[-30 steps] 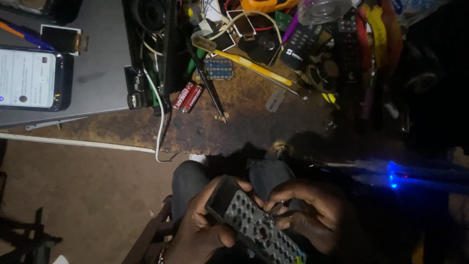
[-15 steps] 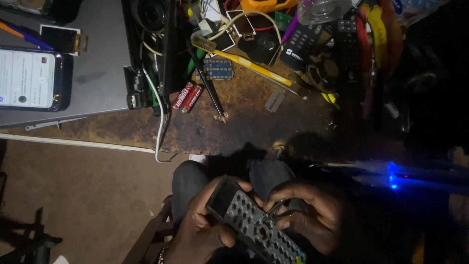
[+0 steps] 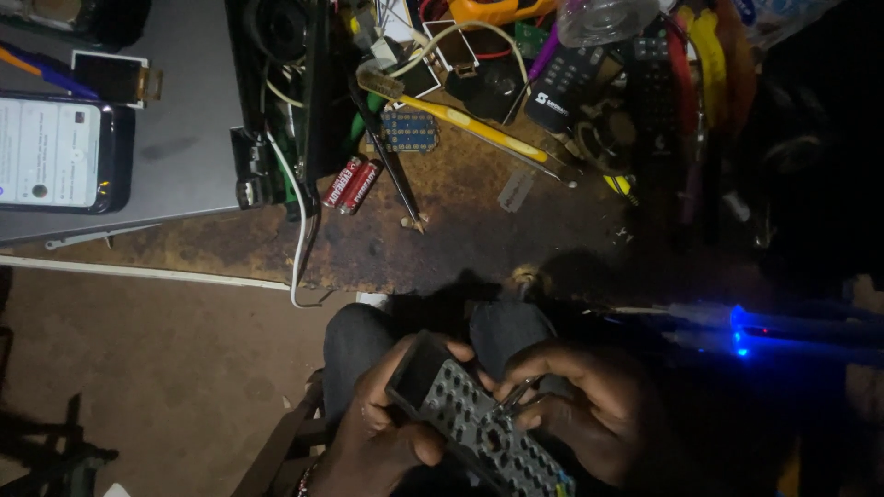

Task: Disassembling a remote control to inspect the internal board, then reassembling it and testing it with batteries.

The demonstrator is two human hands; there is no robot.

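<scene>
While the left hand (image 3: 382, 433) grips the grey remote casing (image 3: 474, 423) over the lap, the right hand (image 3: 589, 414) pinches a thin tool (image 3: 511, 398) which, judging by the gloom, could slip.

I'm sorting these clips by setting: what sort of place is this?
Probably a small electronics repair bench. The worn table is strewn with wires, a small circuit board, red batteries and spare remotes, while the left hand holds an opened remote control and the right hand works on it.

Lit phone (image 3: 55, 152), two red batteries (image 3: 351, 184), yellow-handled tool (image 3: 479, 129), white cable (image 3: 296, 230)
</scene>
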